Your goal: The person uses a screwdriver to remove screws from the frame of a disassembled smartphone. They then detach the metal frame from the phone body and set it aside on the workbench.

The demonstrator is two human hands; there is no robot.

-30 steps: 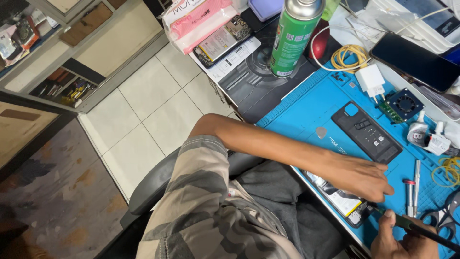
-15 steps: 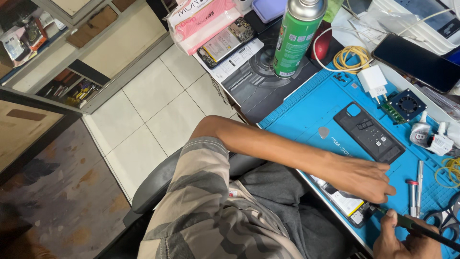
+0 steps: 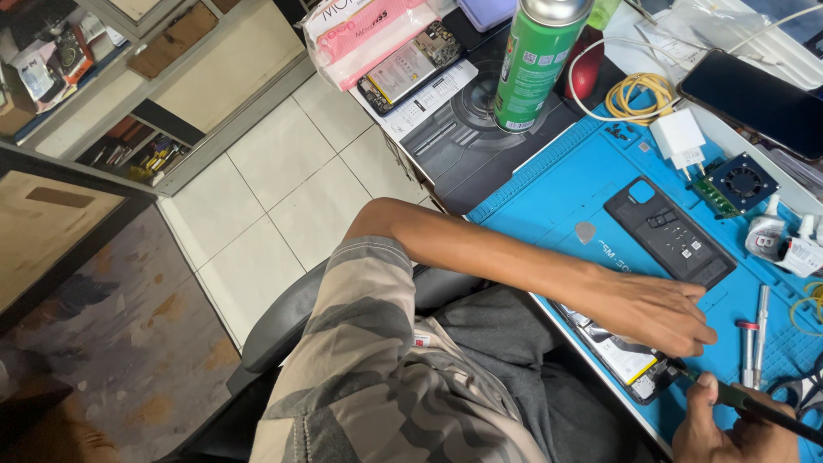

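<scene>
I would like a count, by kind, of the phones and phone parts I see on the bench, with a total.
Opened phone under the left hand, worked on by the tool in the right hand: 1
Black back cover on the blue mat: 1
Whole dark phone, screen up: 1
Opened phone by the pink packet: 1
Total: 4

The left hand (image 3: 656, 310) covers most of the opened phone (image 3: 624, 360), and the right hand (image 3: 735, 429) runs off the bottom edge, its dark tool (image 3: 763, 407) cut at the corner; the spray can (image 3: 536, 64) loses its top
</scene>
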